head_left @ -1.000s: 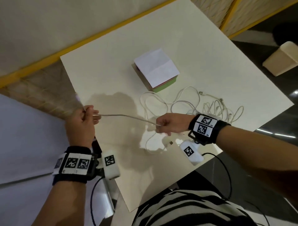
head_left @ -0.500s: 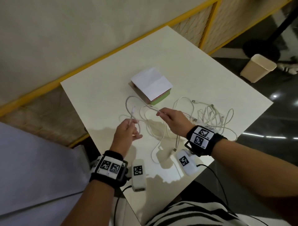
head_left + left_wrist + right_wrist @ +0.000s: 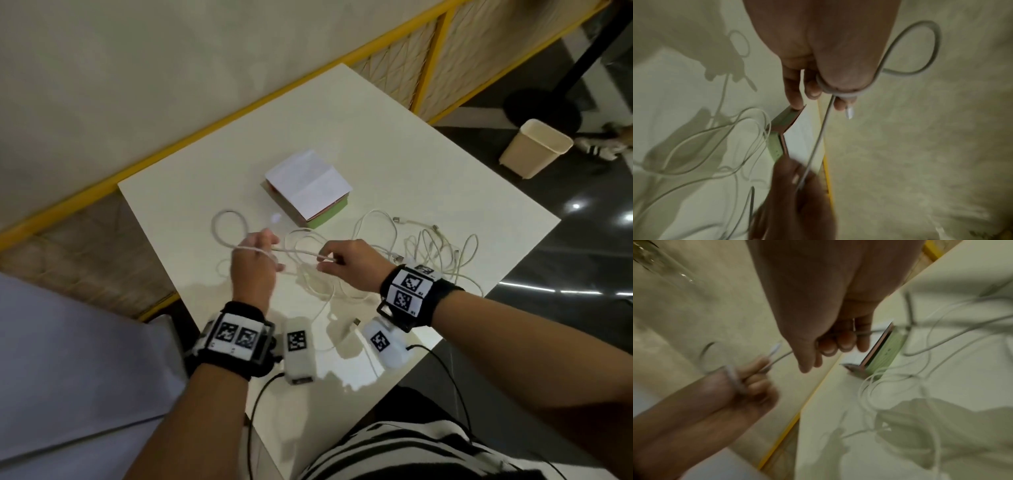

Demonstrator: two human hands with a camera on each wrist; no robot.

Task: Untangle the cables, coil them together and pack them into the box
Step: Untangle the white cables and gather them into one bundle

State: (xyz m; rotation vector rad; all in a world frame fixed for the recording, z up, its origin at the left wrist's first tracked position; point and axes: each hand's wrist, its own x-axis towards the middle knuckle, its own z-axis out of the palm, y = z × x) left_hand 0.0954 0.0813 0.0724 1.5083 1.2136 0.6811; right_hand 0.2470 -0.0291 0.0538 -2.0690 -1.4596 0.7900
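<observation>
Over the white table (image 3: 394,144), my left hand (image 3: 270,253) holds a white cable (image 3: 294,253) that wraps across it and springs out in a loop (image 3: 228,224) to the left. In the left wrist view the cable (image 3: 840,93) winds round the fingers, its plug tip (image 3: 850,112) sticking out. My right hand (image 3: 325,262) pinches the same cable a short way to the right. The rest of the white cables (image 3: 442,250) lie tangled on the table at the right. The green box (image 3: 329,217), its white lid flap open, stands just beyond both hands.
A loose USB plug (image 3: 356,322) lies near the table's front edge between my wrists. A beige waste bin (image 3: 534,147) stands on the floor at the right. A yellow rail (image 3: 205,130) runs along the wall behind the table.
My left hand has risen towards the box and the cable now wraps round it with a loop to the left. The right hand still pinches the cable, close to the left.
</observation>
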